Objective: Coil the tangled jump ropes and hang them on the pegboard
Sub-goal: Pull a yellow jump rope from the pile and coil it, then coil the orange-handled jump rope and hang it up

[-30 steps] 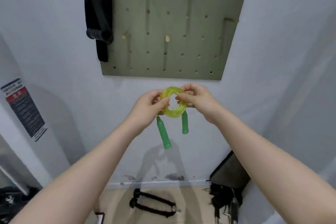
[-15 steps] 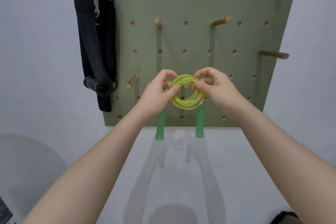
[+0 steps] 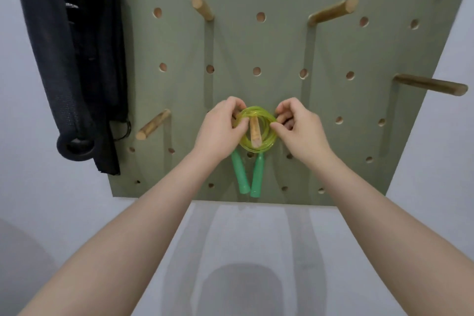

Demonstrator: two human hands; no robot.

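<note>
Coiled jump rope (image 3: 258,129) held around a peg on the pegboard (image 3: 277,54), near its lower edge.

Pinched on both sides: left hand (image 3: 220,131) gripping the coil's left rim between thumb and curled fingers, right hand (image 3: 298,131) pinching the right rim the same way. Yellow-green coil ringed around a wooden peg (image 3: 254,131) that pokes out through its middle (whether resting on the peg or only held there, cannot tell). Two green handles (image 3: 250,174) dangling side by side below the coil, tips close to the board's bottom edge. Four more bare wooden pegs elsewhere: one towards the left edge (image 3: 153,124), two higher up (image 3: 202,9), one near the right edge (image 3: 431,84). Black straps (image 3: 77,64) hanging down the board's left edge, ending in a padded loop.
</note>
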